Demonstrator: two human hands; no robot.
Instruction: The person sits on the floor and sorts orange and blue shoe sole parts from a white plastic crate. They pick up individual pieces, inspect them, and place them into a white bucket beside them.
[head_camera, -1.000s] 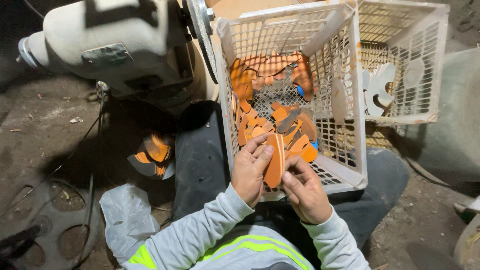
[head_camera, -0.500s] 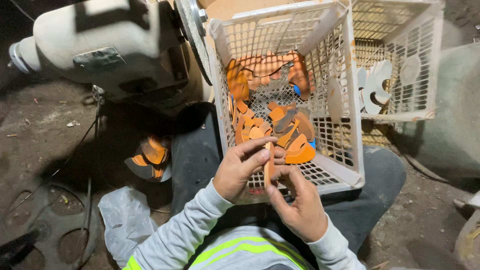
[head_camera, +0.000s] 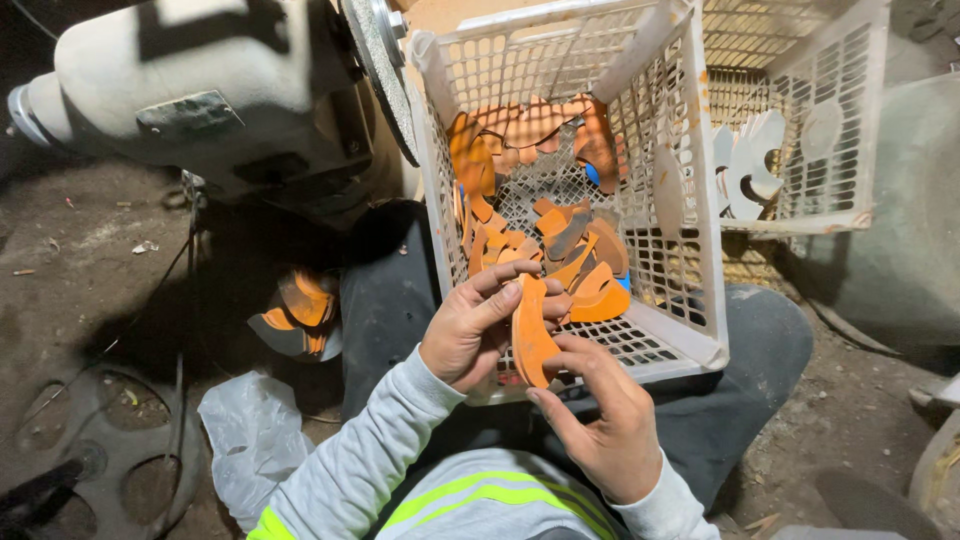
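We see our left hand (head_camera: 470, 335) pinching the orange piece (head_camera: 531, 335) from the left, our right hand (head_camera: 600, 420) gripping its lower edge from below, the crate (head_camera: 690, 300) of more pieces just beyond our fingertips.

The orange curved piece (head_camera: 530, 335) now stands more on edge between both hands, its broad face less turned to the camera than a second ago; the left hand (head_camera: 475, 330) curls its fingers further over the top of it; the right hand (head_camera: 600, 420) sits lower, fingertips pinching the piece's lower end.
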